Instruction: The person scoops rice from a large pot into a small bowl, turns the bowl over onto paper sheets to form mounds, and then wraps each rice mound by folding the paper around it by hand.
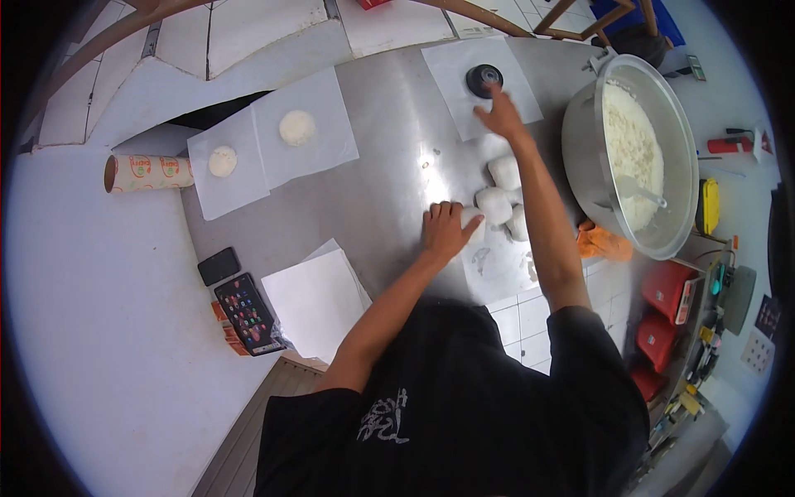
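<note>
My right hand point(501, 114) reaches to the far side of the metal table, thumb and fingers apart. Its fingertips overlap the near edge of a round black mould point(483, 80) with a grey centre, which sits on a sheet of white paper point(447, 60). Lower on the table, my left hand point(445, 234) lies palm down with its fingers spread. A white lump point(474, 227) shows between its index finger and thumb, partly hidden by the hand. Beside it, several similar rounded white lumps point(493, 205) are bunched together, some partly behind my right forearm.
A big metal pot point(590, 157) of white rice point(633, 149) stands right, a spoon inside. Two flat white discs point(297, 127) rest on paper at left, near a cardboard tube point(149, 173). Stacked paper point(315, 294), a phone point(219, 267) and a tablet point(248, 311) sit closer in.
</note>
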A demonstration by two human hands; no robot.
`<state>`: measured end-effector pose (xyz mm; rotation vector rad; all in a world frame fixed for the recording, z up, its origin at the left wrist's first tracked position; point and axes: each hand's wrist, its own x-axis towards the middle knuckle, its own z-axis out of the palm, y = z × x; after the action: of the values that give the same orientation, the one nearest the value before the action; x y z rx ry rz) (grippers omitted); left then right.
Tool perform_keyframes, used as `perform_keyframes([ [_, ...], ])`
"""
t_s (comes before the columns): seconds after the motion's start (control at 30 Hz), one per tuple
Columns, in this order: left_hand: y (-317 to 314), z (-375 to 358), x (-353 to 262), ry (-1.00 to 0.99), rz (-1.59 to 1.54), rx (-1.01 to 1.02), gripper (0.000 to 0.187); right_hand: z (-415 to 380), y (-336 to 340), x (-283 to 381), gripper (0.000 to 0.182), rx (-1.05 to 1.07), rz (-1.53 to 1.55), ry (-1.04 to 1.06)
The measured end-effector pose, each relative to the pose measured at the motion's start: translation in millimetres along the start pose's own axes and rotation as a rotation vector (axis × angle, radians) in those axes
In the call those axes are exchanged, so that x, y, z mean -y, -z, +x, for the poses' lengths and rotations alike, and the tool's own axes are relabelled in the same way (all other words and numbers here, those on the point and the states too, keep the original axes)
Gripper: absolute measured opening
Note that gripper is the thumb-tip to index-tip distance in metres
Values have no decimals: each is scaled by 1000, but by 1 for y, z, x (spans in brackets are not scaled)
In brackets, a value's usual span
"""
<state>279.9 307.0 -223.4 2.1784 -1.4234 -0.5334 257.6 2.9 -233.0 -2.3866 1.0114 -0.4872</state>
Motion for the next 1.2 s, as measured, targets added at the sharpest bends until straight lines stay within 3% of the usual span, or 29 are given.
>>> perform_keyframes([
  [0.1,-2,-6,11,-22,-59,-69,53,49,-2,-10,84,-135,-197,-132],
  [0.17,-5,-8,25,56,-286,-81,45,60,-11,-22,87,82,-148,-206],
  [0.27,0,-4,50,144,-540,-193,37,57,-24,3,88,42,-227,-277],
  [0.4,38,-2,86,167,-409,-346,28,13,-54,54,85,110,-178,-165],
  [0.53,84,-19,107,215,-224,-316,28,-72,-77,151,78,166,-109,-116],
  [0.7,100,-84,102,115,29,-196,43,-165,-94,235,81,296,-125,-78],
  [0.83,85,-127,106,232,-74,-414,48,-198,-97,254,82,321,-118,-51],
  [0.93,81,-142,121,234,-62,-371,49,-206,-95,256,83,309,-119,-47],
  [1.0,84,-143,133,213,191,-136,51,-206,-96,256,83,299,-125,-34],
  [1.2,91,-145,138,113,336,-153,51,-193,-91,230,81,355,-179,234],
])
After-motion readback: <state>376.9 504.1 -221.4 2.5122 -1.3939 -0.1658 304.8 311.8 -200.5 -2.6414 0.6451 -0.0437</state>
